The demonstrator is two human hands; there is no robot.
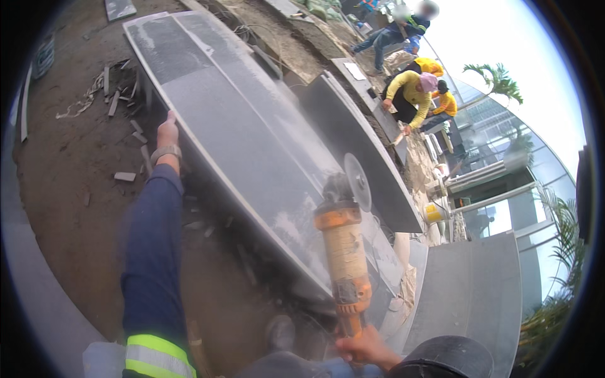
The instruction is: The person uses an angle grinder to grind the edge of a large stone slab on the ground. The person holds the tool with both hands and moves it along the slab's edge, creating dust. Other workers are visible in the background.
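My left hand (pixel 167 136), with a band at its wrist, grips the left edge of a long grey stone slab (pixel 233 138). My right hand (pixel 360 345) is closed on the rear handle of an orange angle grinder (pixel 343 264), its body wrapped in tan tape. The grinder's cutting disc (pixel 357 183) stands over the slab's right side; whether it touches the stone or spins I cannot tell. Grey dust hazes the lower part of the slab and the ground beside it.
More grey slabs (pixel 463 290) lie at the right. Stone offcuts (pixel 125 176) litter the dirt at left. Several workers (pixel 409 94) in yellow or dark clothes crouch or bend along a stone strip at upper right. A bucket (pixel 435 212) stands beyond the slabs, near a glass building (pixel 535 164).
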